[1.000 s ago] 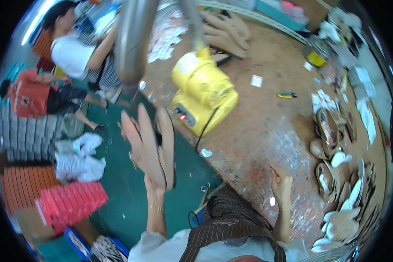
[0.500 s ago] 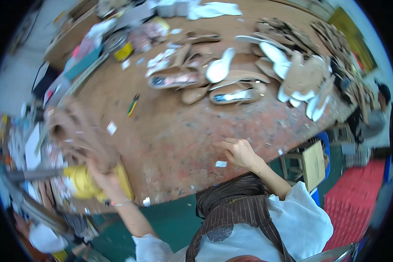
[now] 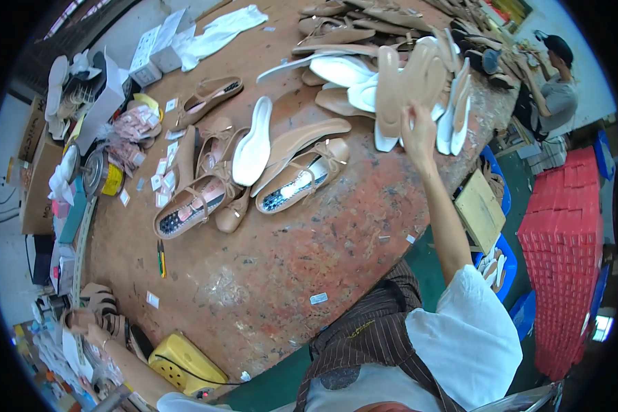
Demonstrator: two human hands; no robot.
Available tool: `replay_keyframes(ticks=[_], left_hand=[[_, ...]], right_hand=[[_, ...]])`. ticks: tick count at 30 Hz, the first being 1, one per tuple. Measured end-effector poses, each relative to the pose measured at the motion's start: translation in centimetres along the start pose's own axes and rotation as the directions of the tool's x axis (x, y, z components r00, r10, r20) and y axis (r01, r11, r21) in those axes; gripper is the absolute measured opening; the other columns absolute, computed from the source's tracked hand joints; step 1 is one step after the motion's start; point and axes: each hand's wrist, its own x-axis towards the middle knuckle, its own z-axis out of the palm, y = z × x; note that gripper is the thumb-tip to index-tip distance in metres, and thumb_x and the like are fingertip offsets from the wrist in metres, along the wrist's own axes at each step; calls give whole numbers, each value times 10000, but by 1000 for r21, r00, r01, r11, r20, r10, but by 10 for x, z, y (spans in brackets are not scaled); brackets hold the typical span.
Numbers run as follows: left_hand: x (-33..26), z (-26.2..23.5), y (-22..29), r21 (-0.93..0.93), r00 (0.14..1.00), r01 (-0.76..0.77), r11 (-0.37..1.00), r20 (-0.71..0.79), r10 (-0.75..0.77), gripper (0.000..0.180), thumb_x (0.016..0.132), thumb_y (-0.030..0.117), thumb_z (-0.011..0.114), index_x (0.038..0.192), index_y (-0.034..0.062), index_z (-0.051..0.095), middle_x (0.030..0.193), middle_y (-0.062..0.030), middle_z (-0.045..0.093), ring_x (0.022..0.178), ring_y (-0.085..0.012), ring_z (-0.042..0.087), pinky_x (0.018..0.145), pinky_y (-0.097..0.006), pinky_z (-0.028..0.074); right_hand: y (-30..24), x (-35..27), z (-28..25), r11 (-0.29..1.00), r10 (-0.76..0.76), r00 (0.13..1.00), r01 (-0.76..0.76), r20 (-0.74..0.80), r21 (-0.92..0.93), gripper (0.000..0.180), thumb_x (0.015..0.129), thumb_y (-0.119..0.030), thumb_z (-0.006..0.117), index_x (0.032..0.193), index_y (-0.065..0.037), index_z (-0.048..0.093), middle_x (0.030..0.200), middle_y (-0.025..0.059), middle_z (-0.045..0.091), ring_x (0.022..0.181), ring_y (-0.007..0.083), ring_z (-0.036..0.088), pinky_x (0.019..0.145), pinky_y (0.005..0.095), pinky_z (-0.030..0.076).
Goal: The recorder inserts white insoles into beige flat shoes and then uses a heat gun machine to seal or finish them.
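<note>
At the far right of the bench my right hand [image 3: 419,134] reaches into a fanned group of insoles, its thumb and fingers closed at the edge of a tan insole [image 3: 423,75]. White insoles [image 3: 343,70] lie just left of it. At the lower left my left hand [image 3: 93,331] is at a bunch of tan strappy shoes [image 3: 101,301], fingers curled around part of it; the grip is partly hidden. Mid-bench are several tan shoes with straps, one of them a finished-looking shoe [image 3: 309,177] with a patterned lining. A white insole [image 3: 253,144] leans across them.
A yellow device with a cord [image 3: 189,360] sits at the near left edge. A yellow-green cutter [image 3: 161,259] and small labels [image 3: 318,299] lie on the bench [image 3: 275,264]. A tin [image 3: 103,172] and cartons stand left. Red boxes [image 3: 563,254] are stacked right; another person sits beyond.
My view has swung right. My right hand has reached from the bench front out to the insoles. My left hand, with the tan shoes, has moved farther left past the yellow device.
</note>
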Motion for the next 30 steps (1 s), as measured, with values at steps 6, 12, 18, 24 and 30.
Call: replay_keyframes(ticks=[6,12,18,24,30], left_hand=[[-110,21,82,636,791,-396,663,-131,598,598,886,433,650,1200,-74,604,1109,-253,662,989,-405,642,856,-505,521],[-507,16,242,-494,126,-858,139,60,990,405,907,160,656,1267,2,564,1165,-116,638,1018,-261,615,894,-391,496],[-664,89,247,-611,-155,-790,42,265,952,323,803,94,691,1122,51,657,942,-79,625,858,-293,600,796,-415,475],[-681,3,194,-653,-11,-722,228,341,940,220,755,-1,644,952,73,709,808,-60,569,799,-273,566,736,-391,461],[-678,-60,89,-421,309,-770,480,413,857,337,753,96,789,1073,41,695,948,-68,615,913,-271,592,821,-402,467]], right_hand=[[-9,59,65,928,137,991,-131,-8,-348,717,786,-408,741,1342,-29,492,1155,220,592,1118,404,574,920,507,464],[18,44,50,980,192,981,-192,15,57,649,741,-274,697,1312,5,566,1025,178,691,901,317,659,848,429,504],[-9,1,-46,496,103,791,-566,603,658,481,837,-308,544,1177,16,649,906,18,598,739,92,482,680,240,397],[5,-76,-93,568,75,547,-710,833,415,433,942,-295,513,1232,5,631,895,26,562,796,83,472,703,249,394],[-52,-126,-98,832,-527,487,126,697,541,384,901,-106,617,1278,-34,630,1123,101,598,952,196,555,837,352,454]])
